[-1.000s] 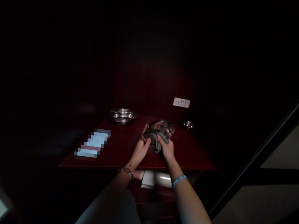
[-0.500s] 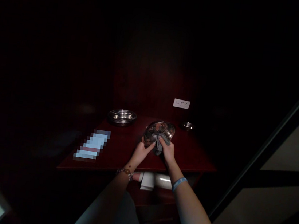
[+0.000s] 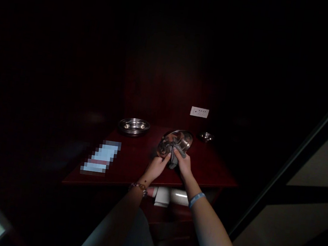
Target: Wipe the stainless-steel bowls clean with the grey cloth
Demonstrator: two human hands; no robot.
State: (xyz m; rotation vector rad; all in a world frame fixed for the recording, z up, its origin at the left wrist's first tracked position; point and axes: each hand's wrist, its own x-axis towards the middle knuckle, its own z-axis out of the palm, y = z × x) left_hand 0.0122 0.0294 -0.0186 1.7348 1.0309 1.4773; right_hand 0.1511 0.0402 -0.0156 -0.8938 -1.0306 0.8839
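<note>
dark red panelling is dimly seen behind a surface of like colour; a wide metal bowl is held over its middle, tilted so that the inside is shown; whether it is lifted clear or rested cannot be told; its near left side is gripped by the left hand, the thumb in view, the fingers hidden; a bunched grey cloth is pinched tight in the right hand and held against the bowl's inside; metal dishes, apparently stacked, are set at the far left, a small metal bowl at the far right; wiping seems to be the step in hand; for the next move, a steady rim and a slight turn are probably needed, so that unwiped metal is reached.
</note>
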